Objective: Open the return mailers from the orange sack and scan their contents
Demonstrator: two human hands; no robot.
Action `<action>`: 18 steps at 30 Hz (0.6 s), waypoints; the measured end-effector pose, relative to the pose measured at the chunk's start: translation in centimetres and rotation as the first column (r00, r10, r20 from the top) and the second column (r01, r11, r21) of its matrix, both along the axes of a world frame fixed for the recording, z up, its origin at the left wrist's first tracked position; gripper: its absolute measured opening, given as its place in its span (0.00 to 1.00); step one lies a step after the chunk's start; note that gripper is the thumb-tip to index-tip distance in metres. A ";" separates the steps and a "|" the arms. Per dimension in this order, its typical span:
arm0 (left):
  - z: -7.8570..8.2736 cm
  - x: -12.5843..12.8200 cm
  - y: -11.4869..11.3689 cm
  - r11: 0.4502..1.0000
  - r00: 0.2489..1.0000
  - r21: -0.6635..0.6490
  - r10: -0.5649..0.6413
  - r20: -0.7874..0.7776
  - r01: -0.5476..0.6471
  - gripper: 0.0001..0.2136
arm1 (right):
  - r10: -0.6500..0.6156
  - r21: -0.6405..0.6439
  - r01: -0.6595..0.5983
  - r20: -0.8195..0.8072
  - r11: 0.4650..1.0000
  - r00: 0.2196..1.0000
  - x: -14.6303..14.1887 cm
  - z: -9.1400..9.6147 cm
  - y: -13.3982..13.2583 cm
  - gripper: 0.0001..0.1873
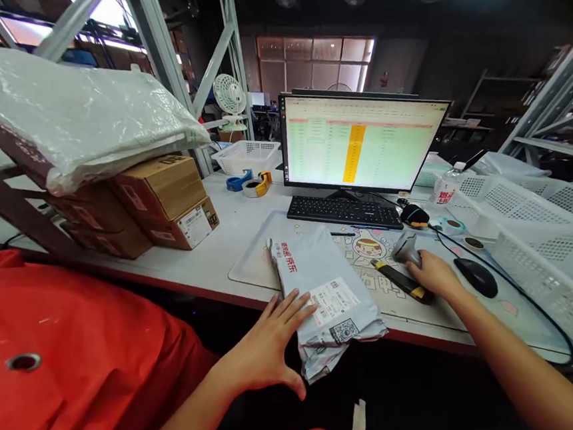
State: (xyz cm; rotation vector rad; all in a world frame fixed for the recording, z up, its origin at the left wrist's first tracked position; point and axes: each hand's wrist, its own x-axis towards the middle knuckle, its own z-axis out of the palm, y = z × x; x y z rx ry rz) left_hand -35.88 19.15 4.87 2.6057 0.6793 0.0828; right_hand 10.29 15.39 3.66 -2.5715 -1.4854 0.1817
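A grey plastic mailer parcel (315, 259) with red print, a white shipping label (335, 301) and a QR code lies at the table's front edge, its near end overhanging. My left hand (272, 343) is open, fingers spread, with the fingertips on the parcel's left side by the label. My right hand (435, 274) is closed around a grey handheld barcode scanner (406, 250), whose head points up and left; the hand hides most of its handle. Just left of this hand lies a black and yellow utility knife (397, 279). A black mouse (476, 277) sits to its right.
A monitor (360, 141) and keyboard (344, 211) stand behind the parcel. Cardboard boxes (165, 199) under a plastic-wrapped pack (87, 118) are at left, above a red bag (102, 351). White baskets (545, 252) line the right. Tape dispensers (256, 185) lie further back.
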 end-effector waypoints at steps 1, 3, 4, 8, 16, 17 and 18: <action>-0.7 -0.1 0.2 0.999 1.000 0.031 0.006 -0.014 -0.006 0.60 | -0.010 0.015 0.010 0.002 1.000 1.000 0.1 -0.2 -0.1 0.27; -2.2 -0.1 0.5 0.989 0.999 0.144 0.026 0.029 -0.030 0.51 | -0.027 0.046 0.026 0.009 0.999 1.000 0.5 0.1 0.6 0.31; -2.9 0.1 0.6 0.977 0.995 0.207 0.032 0.091 -0.051 0.46 | -0.030 0.072 0.028 0.015 0.997 0.999 0.6 0.6 1.4 0.33; -5.6 1.4 0.8 0.927 0.904 0.323 0.035 0.426 -0.188 0.27 | 0.012 0.118 -0.018 0.052 0.993 0.999 1.0 2.5 7.0 0.30; -6.4 2.4 0.4 0.907 0.848 0.318 0.075 0.524 -0.276 0.20 | 0.108 -0.127 -0.111 -0.033 0.986 0.994 0.4 0.6 17.2 0.28; -6.3 2.4 0.4 0.905 0.846 0.320 0.075 0.527 -0.279 0.20 | 0.110 -0.142 -0.113 -0.035 0.983 0.993 0.3 0.3 17.6 0.28; -6.3 2.3 0.4 0.905 0.845 0.320 0.075 0.530 -0.281 0.20 | 0.110 -0.151 -0.114 -0.033 0.982 0.993 0.2 0.0 17.9 0.28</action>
